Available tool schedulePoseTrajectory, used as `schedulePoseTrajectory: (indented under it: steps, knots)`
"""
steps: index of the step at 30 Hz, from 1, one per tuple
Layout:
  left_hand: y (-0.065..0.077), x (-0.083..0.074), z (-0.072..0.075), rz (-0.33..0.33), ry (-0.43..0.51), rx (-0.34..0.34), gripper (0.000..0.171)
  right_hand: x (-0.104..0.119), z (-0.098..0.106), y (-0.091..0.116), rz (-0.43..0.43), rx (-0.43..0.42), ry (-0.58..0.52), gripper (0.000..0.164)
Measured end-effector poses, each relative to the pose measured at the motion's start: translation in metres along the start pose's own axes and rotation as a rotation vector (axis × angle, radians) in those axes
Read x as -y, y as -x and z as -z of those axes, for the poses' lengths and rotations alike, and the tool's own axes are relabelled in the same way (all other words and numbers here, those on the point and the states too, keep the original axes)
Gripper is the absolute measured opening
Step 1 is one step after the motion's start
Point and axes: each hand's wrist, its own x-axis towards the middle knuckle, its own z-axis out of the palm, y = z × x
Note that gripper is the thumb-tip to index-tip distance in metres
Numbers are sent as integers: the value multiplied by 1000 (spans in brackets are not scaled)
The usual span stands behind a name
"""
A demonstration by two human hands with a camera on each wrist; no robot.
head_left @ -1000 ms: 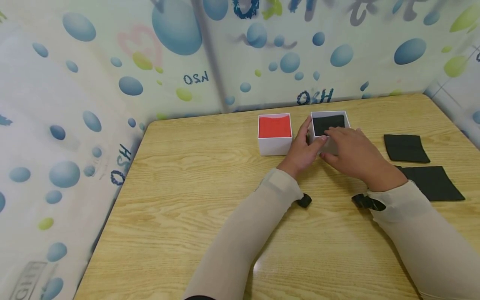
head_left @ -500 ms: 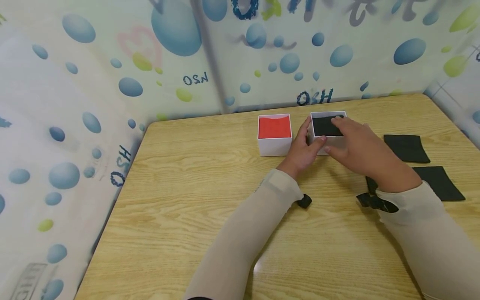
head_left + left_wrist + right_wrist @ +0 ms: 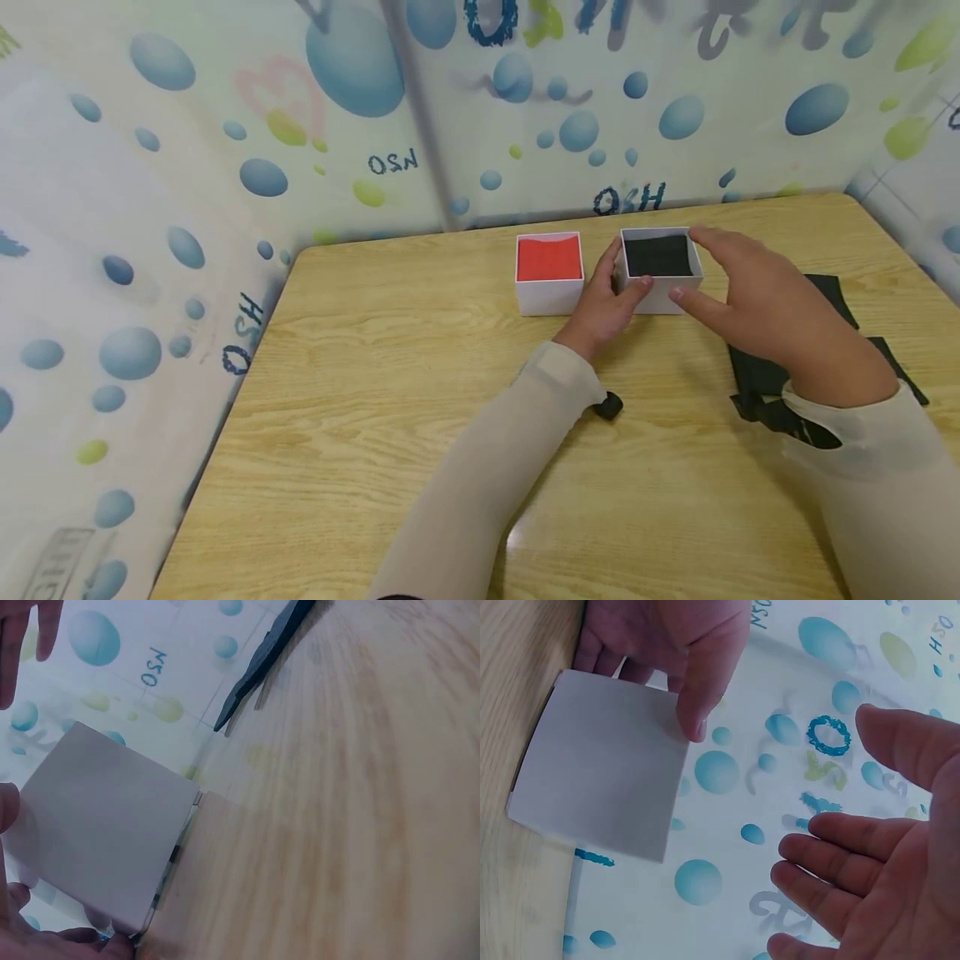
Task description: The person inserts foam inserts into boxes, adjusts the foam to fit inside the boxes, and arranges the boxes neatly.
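A white box (image 3: 659,295) with black cloth (image 3: 658,256) inside stands at the back of the table. My left hand (image 3: 602,304) grips its left corner, thumb on the front face and fingers along the side; in the right wrist view the left thumb (image 3: 697,705) lies over the box's edge. To the right, my right hand (image 3: 787,304) is held with fingers spread and nothing in them, its fingertips near the box's right rim. The right wrist view shows the palm and straight fingers (image 3: 832,866). Left of the held box is a second white box (image 3: 551,298) filled with red cloth (image 3: 550,258).
Flat black cloth pieces (image 3: 759,372) lie on the wooden table (image 3: 375,375) at the right, partly hidden under my right hand and wrist. A wall covering (image 3: 450,125) printed with blue bubbles rises behind the table.
My right hand has left the black cloth in the box and moved right, past the rim, over the flat black pieces. The left hand stays on the box.
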Motion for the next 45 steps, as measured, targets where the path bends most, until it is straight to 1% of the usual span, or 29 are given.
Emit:
schedulePoseTrajectory:
  steps: [5, 9, 11, 15, 18, 24, 28, 30, 34, 39, 45]
  knots:
    - [0, 2, -1, -7, 2, 5, 75, -1, -2, 6, 15, -8, -6, 88]
    - [0, 1, -1, -15, 1, 6, 75, -10, -5, 12, 16, 2, 6, 87]
    - [1, 1, 0, -14, 2, 4, 75, -18, -8, 16, 13, 24, 20, 86]
    - [2, 0, 0, -2, 6, 0, 75, -38, -11, 25, -5, 85, 52, 86]
    - [1, 0, -1, -1, 17, -1, 75, -58, -12, 33, -30, 141, 72, 90]
    - [0, 3, -2, -11, 25, -3, 75, -99, -14, 49, -72, 231, 138, 104]
    - [-1, 3, -2, -4, 24, -5, 75, -116, -17, 56, -88, 270, 185, 115]
    - [-2, 3, -1, -5, 25, -4, 76, -122, -19, 57, -91, 286, 212, 120]
    - [-2, 3, 0, -13, 28, -4, 77, -129, -23, 58, -106, 331, 227, 125]
    - [-2, 2, -1, -17, 22, -5, 77, -137, -27, 58, -109, 369, 208, 126]
    - [-1, 2, -2, -14, 22, -6, 76, -143, -30, 58, -78, 363, 190, 121]
